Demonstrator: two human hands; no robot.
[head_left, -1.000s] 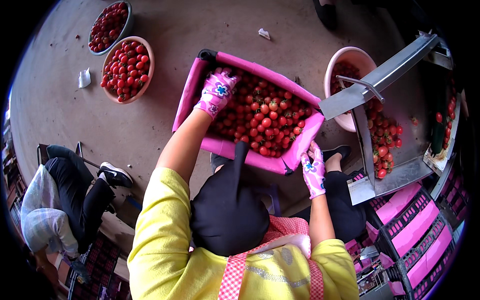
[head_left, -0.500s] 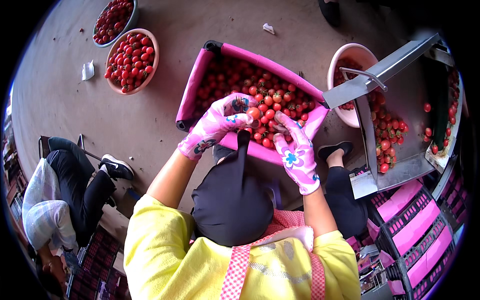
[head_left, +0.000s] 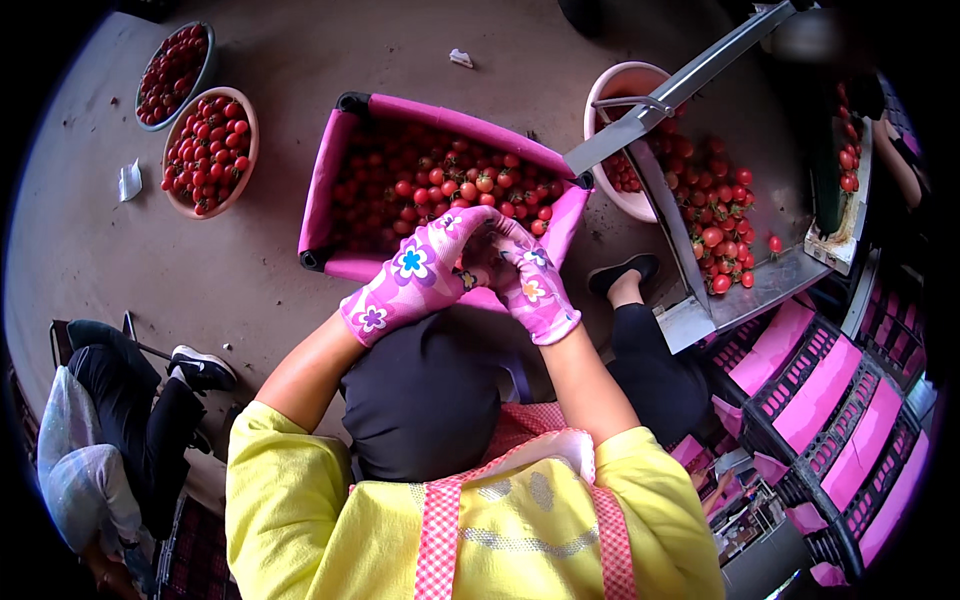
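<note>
My left hand (head_left: 412, 272) and my right hand (head_left: 532, 282) wear pink flowered gloves and meet over the near edge of a crate with a pink liner (head_left: 562, 222). Both sets of fingers curl inward around a dark, reddish gap; whatever lies between them is too shaded to make out. Beyond the hands, many small red cherry tomatoes (head_left: 455, 188), a few with green stems, fill the crate. The crate's near edge is partly hidden by the gloves.
At far left stand a peach basin (head_left: 255, 150) and a grey-green basin (head_left: 209, 62) of tomatoes. To the right are a pale pink basin (head_left: 590, 118), a metal tray (head_left: 790, 268) holding tomatoes, and pink-lined black crates (head_left: 822, 400). A seated person (head_left: 110, 400) is at left.
My hands have drawn together toward the crate's near side; earlier they were apart, with an orange-red tomato at my left fingertips. The whole view has shifted, moving the crate leftward in the picture.
</note>
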